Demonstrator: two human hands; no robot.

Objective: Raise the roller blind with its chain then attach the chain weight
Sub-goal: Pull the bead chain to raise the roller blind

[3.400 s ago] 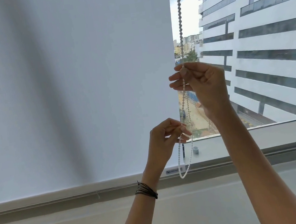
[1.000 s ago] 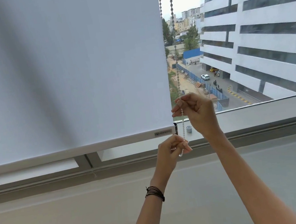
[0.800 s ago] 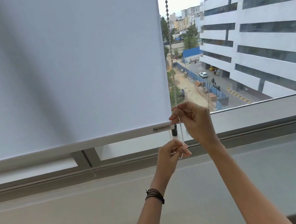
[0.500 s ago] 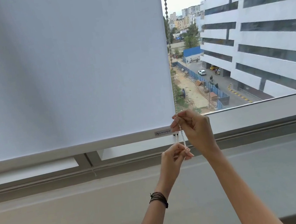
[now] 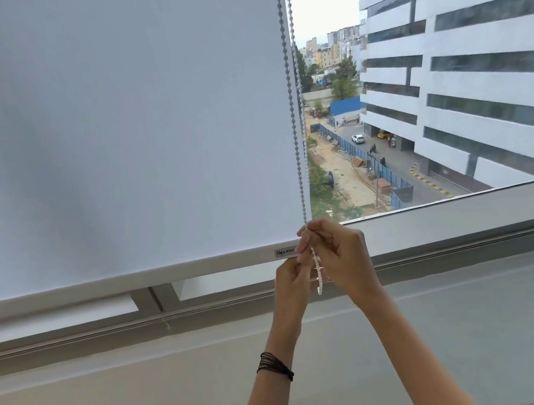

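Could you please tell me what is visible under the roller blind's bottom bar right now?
Below the bottom bar show a strip of window frame and the sill. The blind hides the view above.

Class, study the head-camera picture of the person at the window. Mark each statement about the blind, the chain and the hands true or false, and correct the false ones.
1. Both hands are at the bead chain. True.
2. The roller blind covers the whole window. False: glass shows to its right and below its bottom bar.
3. The left hand sits lower than the right hand. True.
4. The bracelet is on the right wrist. False: it is on the left wrist.
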